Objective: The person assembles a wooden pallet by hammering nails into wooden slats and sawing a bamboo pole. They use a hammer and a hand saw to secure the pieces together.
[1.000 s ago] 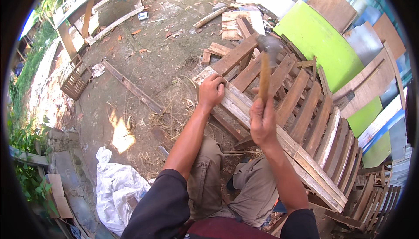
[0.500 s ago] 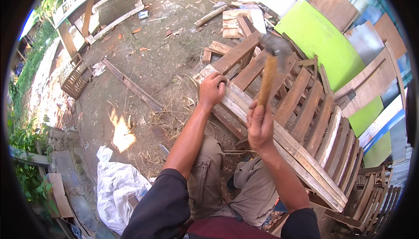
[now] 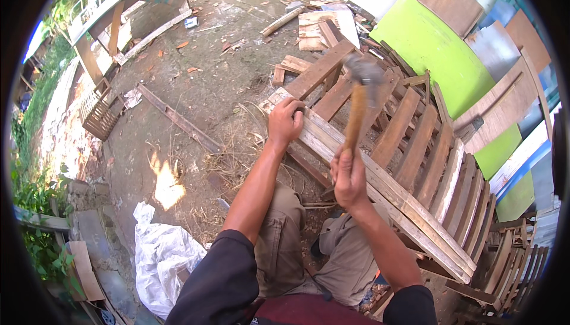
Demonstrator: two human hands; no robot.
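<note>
A wooden pallet [image 3: 409,154] with brown slats leans in front of me, its pale long edge beam [image 3: 409,215] nearest my body. Near that beam's far left end, my left hand [image 3: 285,120] is closed with its fingers wrapped over the wood. My right hand [image 3: 349,177] grips the lower handle of a hammer [image 3: 358,114], raised above the slats. Motion blurs the metal head, which appears over the upper slats, apart from my left hand.
Scrap boards [image 3: 317,28] lie beyond the pallet. Green panels [image 3: 433,51] and plywood sheets lean along the right side. A white sack [image 3: 163,259] rests at lower left, a slatted crate [image 3: 101,114] farther off. A long plank [image 3: 178,118] lies on the dirt.
The hammer head has shifted slightly left and lower, with my right hand moving a little. My left hand keeps its grip on the beam.
</note>
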